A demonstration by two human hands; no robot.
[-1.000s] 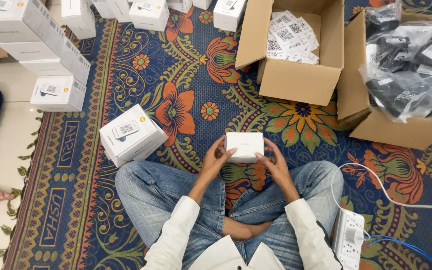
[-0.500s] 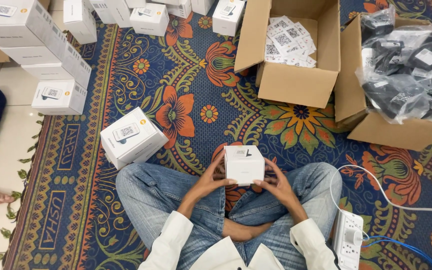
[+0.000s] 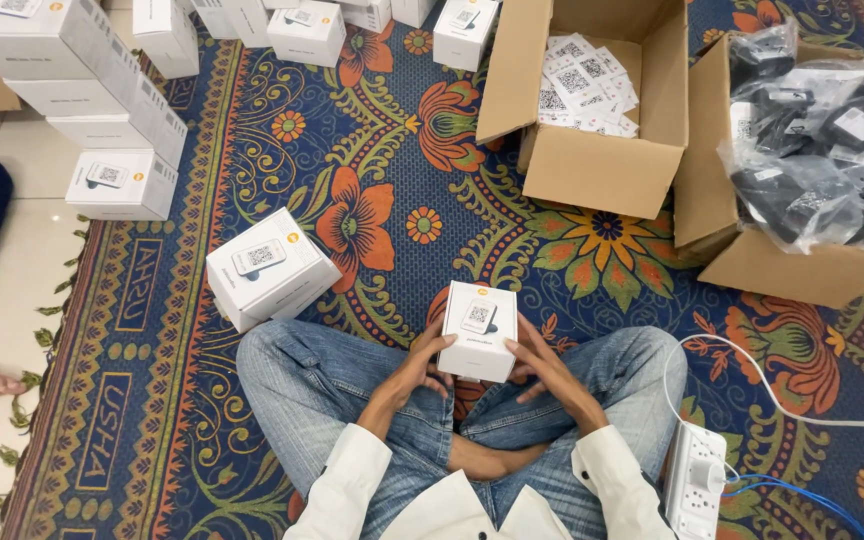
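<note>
Small white box held in both hands over the crossed legs.

The left hand (image 3: 414, 368) and right hand (image 3: 542, 366) grip the small white box (image 3: 479, 330) by its opposite sides, fingers wrapped, label face up. Even side pressure should keep it square. A matching white box (image 3: 270, 268) sits left; an open carton of labels (image 3: 592, 110) lies far right on the patterned carpet (image 3: 392, 170).

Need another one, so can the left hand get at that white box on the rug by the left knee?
Probably yes: the white box lies on open rug beside the knee, nothing between. But the left hand grips the small box, so it must let go.
</note>
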